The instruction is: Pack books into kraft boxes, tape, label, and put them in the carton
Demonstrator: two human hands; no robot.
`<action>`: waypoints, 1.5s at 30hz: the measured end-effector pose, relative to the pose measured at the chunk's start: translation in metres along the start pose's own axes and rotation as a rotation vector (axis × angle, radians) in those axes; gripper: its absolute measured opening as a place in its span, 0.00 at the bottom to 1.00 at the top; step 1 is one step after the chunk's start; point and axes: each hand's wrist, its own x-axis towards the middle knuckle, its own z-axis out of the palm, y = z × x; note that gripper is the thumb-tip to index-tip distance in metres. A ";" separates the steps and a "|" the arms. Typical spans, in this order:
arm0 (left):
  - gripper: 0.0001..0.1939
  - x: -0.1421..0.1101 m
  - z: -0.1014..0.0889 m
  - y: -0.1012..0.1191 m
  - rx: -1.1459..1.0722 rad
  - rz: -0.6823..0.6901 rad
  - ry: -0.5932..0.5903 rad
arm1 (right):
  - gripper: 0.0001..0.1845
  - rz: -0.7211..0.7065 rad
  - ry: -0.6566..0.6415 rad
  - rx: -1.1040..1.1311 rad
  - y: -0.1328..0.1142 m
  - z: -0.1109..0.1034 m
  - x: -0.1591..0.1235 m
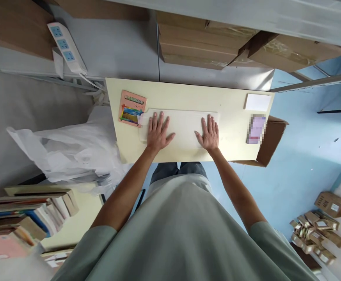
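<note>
A whitish, see-through plastic sheet or sleeve [183, 124] lies flat across the middle of the pale yellow table [235, 148]. Pressed on its left part is my left hand [158, 134], palm down with the fingers stretched out. My right hand [209, 134] rests flat on its right part, thumb spread toward the centre. Neither hand grips anything. Just left of my left hand is a pink book [132, 105] with a colourful picture, its right edge touching or slightly under the sheet; which one I cannot tell.
At the table's right end lie a white rectangular pad [257, 102] and a pixelated purple item [256, 129]. An open cardboard box [272, 136] stands beside that end. White plastic bags [79, 148] and stacked books [30, 214] are at left. A power strip [66, 47] sits behind.
</note>
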 end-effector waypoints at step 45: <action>0.24 0.017 -0.099 -0.106 -0.164 -0.515 0.421 | 0.50 0.047 0.027 0.067 -0.111 0.023 -0.045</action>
